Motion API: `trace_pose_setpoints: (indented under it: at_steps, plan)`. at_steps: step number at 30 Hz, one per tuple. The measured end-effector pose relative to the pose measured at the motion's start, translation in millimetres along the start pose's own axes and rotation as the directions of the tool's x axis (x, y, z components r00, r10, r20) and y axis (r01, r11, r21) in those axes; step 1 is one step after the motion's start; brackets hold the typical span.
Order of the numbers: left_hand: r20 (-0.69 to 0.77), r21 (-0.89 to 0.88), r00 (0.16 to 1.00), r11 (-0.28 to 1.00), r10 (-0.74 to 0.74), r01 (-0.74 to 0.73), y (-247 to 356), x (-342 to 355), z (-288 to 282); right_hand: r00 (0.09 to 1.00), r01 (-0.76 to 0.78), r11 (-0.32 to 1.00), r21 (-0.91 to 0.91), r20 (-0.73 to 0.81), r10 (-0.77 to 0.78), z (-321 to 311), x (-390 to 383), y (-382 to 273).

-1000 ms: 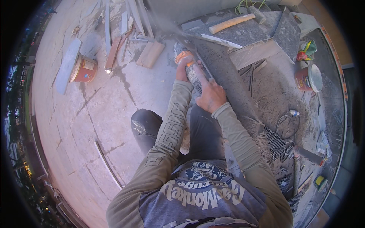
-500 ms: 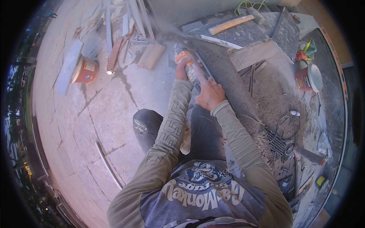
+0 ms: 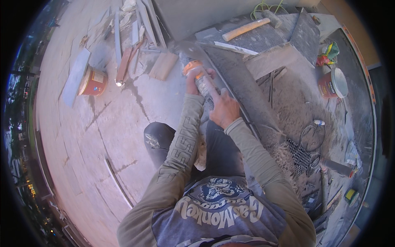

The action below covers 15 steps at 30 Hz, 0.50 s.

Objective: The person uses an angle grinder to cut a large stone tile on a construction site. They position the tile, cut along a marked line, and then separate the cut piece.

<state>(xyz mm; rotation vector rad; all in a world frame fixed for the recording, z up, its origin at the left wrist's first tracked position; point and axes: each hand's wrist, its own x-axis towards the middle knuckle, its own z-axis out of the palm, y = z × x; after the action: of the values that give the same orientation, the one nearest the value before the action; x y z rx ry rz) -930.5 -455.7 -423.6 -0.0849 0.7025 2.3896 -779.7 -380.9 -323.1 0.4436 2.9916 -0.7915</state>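
Observation:
Both my hands grip a dusty angle grinder (image 3: pixel 204 87) with an orange collar. My left hand (image 3: pixel 192 80) is closed round its front, by the orange part. Farther back, my right hand (image 3: pixel 225 108) wraps the body, its index finger stretched along the casing. The grinder's head points away from me and is blurred, so its disc does not show clearly. Just right of the tool runs the long straight edge of a grey dust-covered slab (image 3: pixel 247 88).
A wooden-handled hammer (image 3: pixel 247 30) lies on dark stone slabs (image 3: pixel 279 37) at far right. Buckets stand left (image 3: pixel 93 82) and right (image 3: pixel 332 83). Offcut strips (image 3: pixel 118 37) and a reddish board (image 3: pixel 163 66) lie far left. Plastic mesh (image 3: pixel 302 158) and a pipe (image 3: pixel 337 168) are at right.
The grinder has shifted slightly left, with both hands on it, and its head sits farther from the slab's edge. The dust plume beyond it has thinned, and more of the slab edge shows.

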Motion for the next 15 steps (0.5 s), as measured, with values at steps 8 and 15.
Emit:
trace_pose_setpoints:
  at_steps: [8,15]
  plan:
    - [-0.037,0.066,0.993,0.992,0.112,-0.109,17,-17,15,0.990,0.113,0.992,0.048,-0.093,-0.108,10,1,1]
    - [-0.075,0.085,0.997,0.996,-0.014,0.021,10,1,2,1.000,-0.011,0.996,0.087,-0.007,0.011,8,6,-1]
